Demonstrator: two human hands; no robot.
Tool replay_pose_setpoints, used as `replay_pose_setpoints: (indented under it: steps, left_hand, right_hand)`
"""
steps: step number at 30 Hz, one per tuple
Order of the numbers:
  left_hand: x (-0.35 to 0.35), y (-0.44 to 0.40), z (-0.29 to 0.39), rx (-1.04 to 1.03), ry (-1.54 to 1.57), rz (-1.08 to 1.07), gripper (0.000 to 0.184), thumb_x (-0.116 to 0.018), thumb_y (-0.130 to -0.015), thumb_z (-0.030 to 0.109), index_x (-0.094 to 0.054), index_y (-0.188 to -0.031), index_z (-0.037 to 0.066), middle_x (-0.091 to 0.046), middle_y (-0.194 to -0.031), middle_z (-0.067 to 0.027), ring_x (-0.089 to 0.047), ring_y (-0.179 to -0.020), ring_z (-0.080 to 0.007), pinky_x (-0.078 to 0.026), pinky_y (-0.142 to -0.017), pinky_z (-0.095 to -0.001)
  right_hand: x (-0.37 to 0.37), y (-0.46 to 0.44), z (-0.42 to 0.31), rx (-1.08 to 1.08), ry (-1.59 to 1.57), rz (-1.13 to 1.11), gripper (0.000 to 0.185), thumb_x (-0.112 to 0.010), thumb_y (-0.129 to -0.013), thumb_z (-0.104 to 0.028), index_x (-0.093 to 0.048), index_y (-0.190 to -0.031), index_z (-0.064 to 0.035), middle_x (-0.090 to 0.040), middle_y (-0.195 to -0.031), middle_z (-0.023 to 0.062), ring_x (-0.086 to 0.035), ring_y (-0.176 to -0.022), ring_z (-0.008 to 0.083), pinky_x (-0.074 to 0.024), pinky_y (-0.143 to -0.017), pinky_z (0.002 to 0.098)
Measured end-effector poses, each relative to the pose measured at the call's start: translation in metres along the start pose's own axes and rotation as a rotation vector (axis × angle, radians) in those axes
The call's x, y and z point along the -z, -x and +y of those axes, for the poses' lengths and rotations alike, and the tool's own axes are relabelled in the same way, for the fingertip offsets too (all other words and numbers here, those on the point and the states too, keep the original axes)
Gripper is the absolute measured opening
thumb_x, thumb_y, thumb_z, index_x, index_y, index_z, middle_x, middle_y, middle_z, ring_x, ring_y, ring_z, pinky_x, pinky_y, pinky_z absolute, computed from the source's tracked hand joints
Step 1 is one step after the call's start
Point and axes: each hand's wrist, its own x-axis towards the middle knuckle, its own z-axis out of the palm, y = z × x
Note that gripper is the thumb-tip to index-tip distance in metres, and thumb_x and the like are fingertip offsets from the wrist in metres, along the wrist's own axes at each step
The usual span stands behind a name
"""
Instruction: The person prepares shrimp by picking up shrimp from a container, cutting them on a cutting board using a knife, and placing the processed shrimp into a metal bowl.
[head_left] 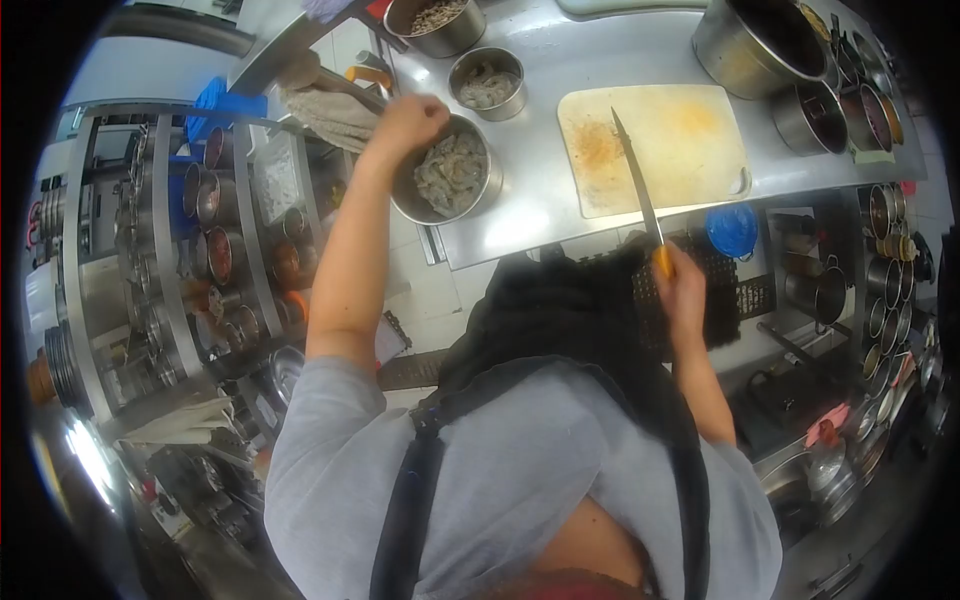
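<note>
A long kitchen knife (637, 180) with an orange handle is in my right hand (682, 293), its blade pointing away from me over the white cutting board (655, 205). The board has orange-brown stains on it. My left hand (412, 124) is at the upper left rim of a steel pot (486, 192) of raw, greyish peeled shrimp (449, 175). Its fingers are curled closed, and what they hold, if anything, is hidden. Just beyond stands a smaller steel pot (516, 100) with a few more shrimp (488, 87) in it.
A pot of small brown pieces (436, 18) stands at the back left of the steel table (535, 170). Large steel pots (745, 62) line the right side. A cloth (330, 115) hangs at the left. Shelves (160, 230) of pans are further left; a blue bowl (732, 228) sits below the table.
</note>
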Motion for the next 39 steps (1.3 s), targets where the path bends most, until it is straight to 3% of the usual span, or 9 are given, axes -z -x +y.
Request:
replay_pose_setpoints:
  steps: [3,6,12,19,26,29,31,34,39]
  left_hand:
    - [-0.051,0.005,-0.031,0.047,-0.151,-0.261,0.023,-0.067,-0.079,0.018,-0.076,-0.099,0.010,-0.073,-0.101,-0.0172,-0.070,-0.097,-0.0348,-0.055,-0.087,-0.0426]
    - [-0.100,0.007,-0.050,0.086,-0.237,-0.220,0.029,-0.066,-0.076,0.016,-0.076,-0.102,0.010,-0.072,-0.102,-0.0203,-0.070,-0.096,-0.0369,-0.055,-0.089,-0.0450]
    - [-0.092,0.014,-0.028,0.323,-0.231,-0.276,0.034,-0.069,-0.077,0.015,-0.073,-0.108,0.003,-0.071,-0.111,-0.0214,-0.068,-0.107,-0.0358,-0.054,-0.094,-0.0444]
    - [-0.093,0.016,-0.038,0.174,-0.096,-0.219,0.032,-0.068,-0.075,0.017,-0.073,-0.105,0.006,-0.071,-0.106,-0.0204,-0.068,-0.103,-0.0368,-0.054,-0.091,-0.0444]
    - [-0.066,0.020,-0.040,0.223,0.084,-0.043,0.028,-0.071,-0.077,0.024,-0.071,-0.098,0.006,-0.073,-0.095,-0.0181,-0.070,-0.092,-0.0347,-0.054,-0.084,-0.0414]
    - [-0.035,0.026,-0.024,0.121,0.301,0.149,0.028,-0.072,-0.081,0.025,-0.072,-0.101,0.006,-0.073,-0.089,-0.0152,-0.070,-0.085,-0.0309,-0.054,-0.080,-0.0371]
    - [-0.017,0.025,0.012,0.069,0.691,0.071,0.022,-0.069,-0.086,0.016,-0.072,-0.105,0.006,-0.071,-0.087,-0.0048,-0.065,-0.075,-0.0127,-0.052,-0.070,-0.0302]
    - [-0.003,0.022,0.083,-0.060,0.522,-0.115,0.025,-0.070,-0.086,0.018,-0.072,-0.108,0.006,-0.072,-0.089,-0.0075,-0.066,-0.075,-0.0139,-0.052,-0.071,-0.0305]
    - [-0.084,-0.032,0.136,-0.422,0.168,-0.229,0.033,-0.067,-0.083,0.026,-0.072,-0.110,0.007,-0.073,-0.100,-0.0169,-0.070,-0.092,-0.0286,-0.054,-0.083,-0.0379]
  right_hand:
    - [-0.004,-0.005,0.007,0.034,0.076,-0.050,0.030,-0.068,-0.085,-0.014,-0.067,-0.114,-0.0060,-0.068,-0.099,0.0194,-0.064,-0.093,0.0419,-0.0515,-0.080,0.0472]
    - [-0.002,-0.008,0.004,0.062,0.080,-0.024,0.032,-0.068,-0.085,-0.013,-0.066,-0.116,-0.0065,-0.067,-0.099,0.0193,-0.063,-0.093,0.0417,-0.0515,-0.080,0.0474]
    - [0.000,-0.002,-0.003,0.056,0.080,-0.013,0.034,-0.069,-0.085,-0.014,-0.066,-0.118,-0.0070,-0.067,-0.099,0.0193,-0.064,-0.092,0.0414,-0.0518,-0.079,0.0476]
    - [-0.003,0.001,-0.001,0.054,0.056,-0.063,0.033,-0.068,-0.085,-0.017,-0.066,-0.117,-0.0074,-0.067,-0.097,0.0195,-0.064,-0.093,0.0411,-0.0509,-0.081,0.0482]
    - [0.011,-0.019,0.010,-0.014,0.130,-0.068,0.031,-0.067,-0.088,-0.016,-0.067,-0.118,-0.0068,-0.068,-0.100,0.0206,-0.064,-0.094,0.0416,-0.0515,-0.081,0.0477]
    - [0.012,-0.022,0.018,0.019,0.103,0.023,0.032,-0.067,-0.089,-0.017,-0.066,-0.118,-0.0050,-0.068,-0.102,0.0212,-0.064,-0.095,0.0420,-0.0513,-0.083,0.0475]
    - [0.013,-0.024,0.015,0.063,0.017,0.028,0.031,-0.067,-0.089,-0.018,-0.066,-0.117,-0.0035,-0.067,-0.103,0.0219,-0.064,-0.096,0.0424,-0.0510,-0.084,0.0478]
    - [0.001,-0.027,0.014,0.040,0.020,0.051,0.029,-0.066,-0.090,-0.019,-0.066,-0.115,-0.0030,-0.067,-0.102,0.0225,-0.063,-0.096,0.0430,-0.0509,-0.083,0.0480]
    - [-0.010,-0.029,0.009,-0.033,-0.014,0.127,0.027,-0.063,-0.092,-0.020,-0.066,-0.115,-0.0037,-0.067,-0.102,0.0226,-0.063,-0.096,0.0433,-0.0504,-0.083,0.0490]
